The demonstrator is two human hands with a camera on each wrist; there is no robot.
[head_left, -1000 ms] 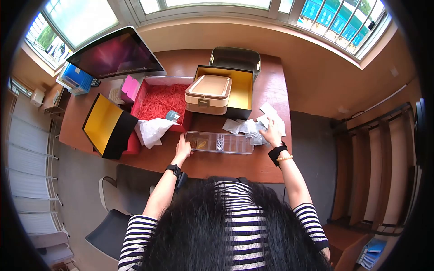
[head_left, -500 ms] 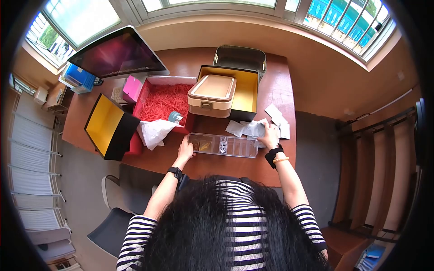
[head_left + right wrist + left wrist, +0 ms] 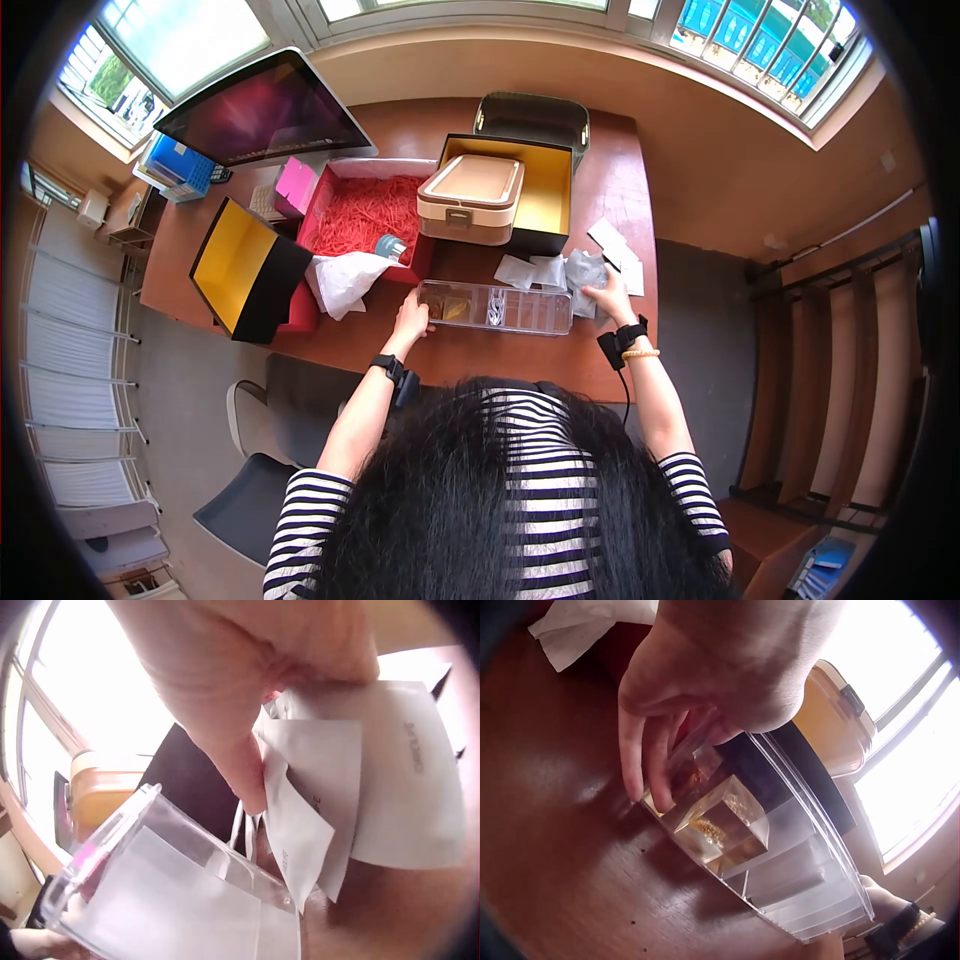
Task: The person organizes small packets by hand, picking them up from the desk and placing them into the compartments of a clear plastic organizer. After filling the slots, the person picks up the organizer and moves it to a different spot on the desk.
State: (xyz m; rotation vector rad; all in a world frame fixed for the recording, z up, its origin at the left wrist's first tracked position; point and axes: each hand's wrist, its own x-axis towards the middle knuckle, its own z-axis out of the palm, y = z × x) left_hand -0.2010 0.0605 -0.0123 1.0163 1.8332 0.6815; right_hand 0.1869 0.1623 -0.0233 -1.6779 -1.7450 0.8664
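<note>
At the front of the desk lies a long clear plastic organizer box (image 3: 540, 312) with compartments. My left hand (image 3: 411, 317) grips its left end, fingers down over the end wall. Inside that end sit clear blocks with golden contents (image 3: 724, 825); a bundle of white items (image 3: 496, 308) lies in a middle compartment. Just beyond the box's right end, my right hand (image 3: 612, 298) pinches several white paper sachets (image 3: 405, 772) with small dark print. They fan out below the thumb and fingers in the right wrist view. More sachets (image 3: 532, 270) lie behind the box.
Behind stand a red box of shredded paper (image 3: 365, 215) and a black-and-gold box (image 3: 545, 195) with a beige lunch box (image 3: 470, 195) overlapping it. A tilted black-and-gold box (image 3: 235, 270) and white tissue (image 3: 345, 282) are left. Flat white packets (image 3: 615, 250) lie near the right edge.
My right hand has gone from lying over the spread sachets to pinching several of them beside the box's right end. The left hand keeps its grip on the box.
</note>
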